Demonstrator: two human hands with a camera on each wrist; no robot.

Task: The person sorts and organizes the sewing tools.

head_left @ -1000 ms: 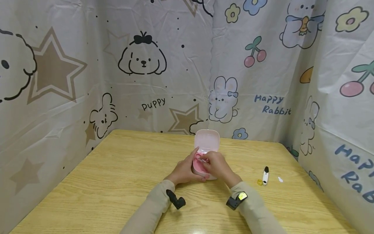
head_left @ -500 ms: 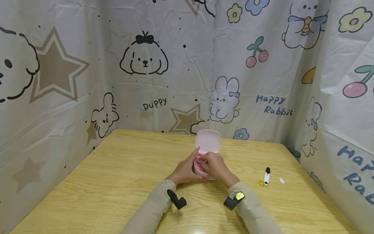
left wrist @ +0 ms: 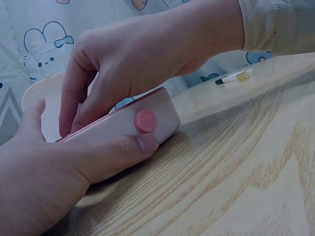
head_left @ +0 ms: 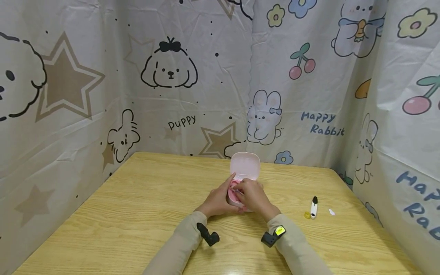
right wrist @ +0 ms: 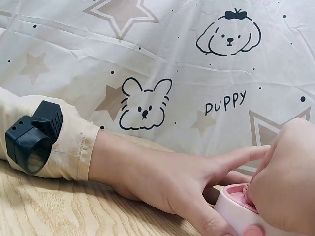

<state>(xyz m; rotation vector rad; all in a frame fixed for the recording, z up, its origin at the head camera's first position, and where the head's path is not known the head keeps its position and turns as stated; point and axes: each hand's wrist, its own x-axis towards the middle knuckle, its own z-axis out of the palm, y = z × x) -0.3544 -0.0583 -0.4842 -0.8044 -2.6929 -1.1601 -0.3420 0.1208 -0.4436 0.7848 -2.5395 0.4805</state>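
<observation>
A small white case [left wrist: 166,109] with a pink inside stands on the table, its pale pink lid [head_left: 245,165] raised. On its front wall is a round pink knob [left wrist: 145,121]. My left hand [head_left: 217,199] grips the case from the left, thumb along the front wall below the knob and a finger up by the lid. From the right, my right hand [head_left: 254,194] reaches over the rim with thumb and finger curled together inside, by a rounded pink recess. At those fingertips in the right wrist view shows a tiny whitish piece [right wrist: 246,188], mostly hidden and its kind unclear.
Right of the hands lie a white pen-like tool [head_left: 314,208] with a black tip, a small yellow see-through piece [head_left: 307,215] and a flat white scrap [head_left: 331,212]. A printed cloth [head_left: 206,88] hangs around the wooden table [head_left: 148,191].
Over the last second my right wrist has shifted slightly left while its fingertips stay inside the case. My left hand and the case keep their place.
</observation>
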